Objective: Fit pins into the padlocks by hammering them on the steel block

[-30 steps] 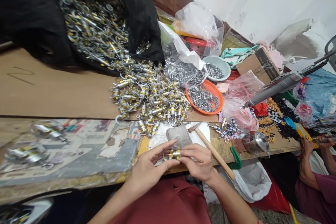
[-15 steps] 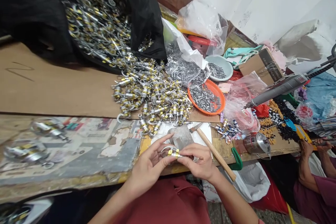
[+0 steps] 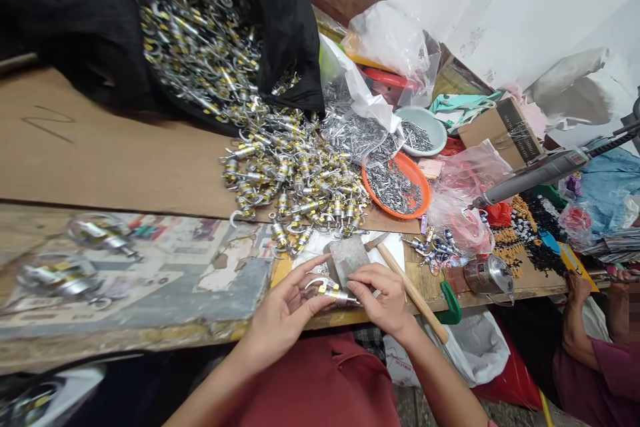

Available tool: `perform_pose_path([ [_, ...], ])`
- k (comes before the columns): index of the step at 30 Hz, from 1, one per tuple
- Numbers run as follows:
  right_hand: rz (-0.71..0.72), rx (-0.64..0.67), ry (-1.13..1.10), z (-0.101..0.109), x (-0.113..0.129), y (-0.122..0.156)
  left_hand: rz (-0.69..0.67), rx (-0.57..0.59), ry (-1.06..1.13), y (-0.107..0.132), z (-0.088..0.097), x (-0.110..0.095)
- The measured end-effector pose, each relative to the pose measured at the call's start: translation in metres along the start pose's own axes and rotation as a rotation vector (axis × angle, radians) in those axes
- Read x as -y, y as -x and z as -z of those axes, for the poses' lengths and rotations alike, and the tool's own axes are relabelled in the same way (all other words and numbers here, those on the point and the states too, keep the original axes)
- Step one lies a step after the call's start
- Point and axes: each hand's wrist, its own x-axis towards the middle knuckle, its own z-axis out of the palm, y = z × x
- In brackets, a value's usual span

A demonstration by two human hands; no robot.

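Close to the table edge, my left hand (image 3: 290,307) grips a small silver-and-yellow metal hook piece (image 3: 334,292) between thumb and fingers. It lies roughly level, with its curved hook toward the left palm. My right hand (image 3: 380,297) has its thumb and fingers closed at the piece's thin right end; whatever the fingertips cover there is hidden. Just beyond the hands sits a grey metal block (image 3: 349,259) on white paper. A hammer (image 3: 413,293) with a wooden handle rests beside it, the handle sticking out over the edge.
A heap of similar hook pieces (image 3: 295,173) spills from a black bag (image 3: 290,33). An orange dish (image 3: 427,197) and a grey bowl (image 3: 440,137) hold small metal parts. An electric screwdriver (image 3: 535,180) hangs at right, above a metal cup (image 3: 490,275). Another person's hand (image 3: 577,287) is far right.
My right hand has slid right along the hook piece, baring more of its silver body. The piece tilts slightly down to the right. The view has shifted a little.
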Motion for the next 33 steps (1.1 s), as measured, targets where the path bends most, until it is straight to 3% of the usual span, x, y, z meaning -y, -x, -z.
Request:
perform_pose_path([
  [8,-0.022,-0.05,0.024,-0.006,0.001,0.004,0.056,0.002,0.055,0.004,0.003,0.007],
  [33,0.014,-0.173,0.151,-0.021,-0.005,0.009,0.019,-0.007,-0.01,0.005,0.005,0.012],
])
